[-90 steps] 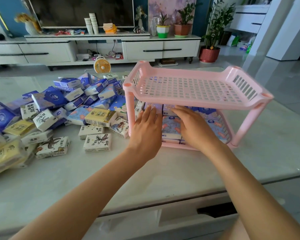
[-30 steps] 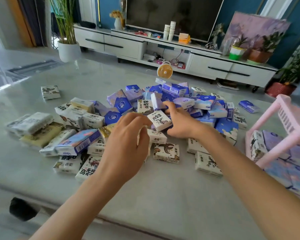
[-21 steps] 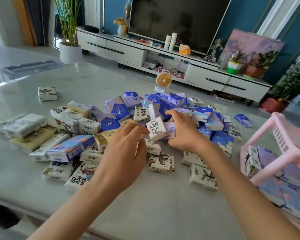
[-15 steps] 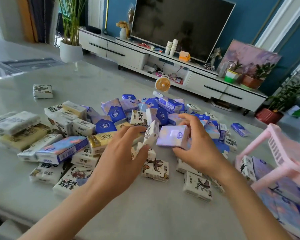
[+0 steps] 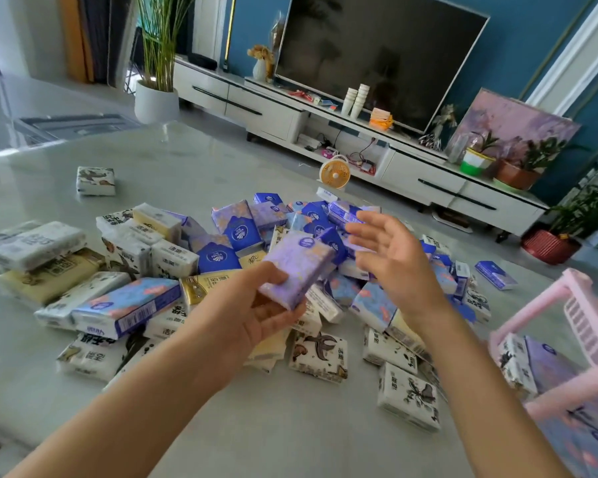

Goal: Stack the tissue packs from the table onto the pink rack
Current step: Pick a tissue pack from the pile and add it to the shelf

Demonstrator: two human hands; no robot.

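Though cluttered, grey table (image 5: 194, 157); television (image 5: 377, 56) beyond

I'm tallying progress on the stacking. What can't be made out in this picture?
Head view:
- pink rack: cut off by the right edge, top shelf unseen.
- tissue-pack pile: partly hidden behind the left hand and the purple tissue pack it holds.
- right hand: fingertips motion-blurred.

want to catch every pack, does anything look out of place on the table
Yes. One white pack lies alone far left on the table, well apart from the heap. A blue pack also strays, between the heap and the pink rack. The left hand holds a purple pack. Nothing looks torn.
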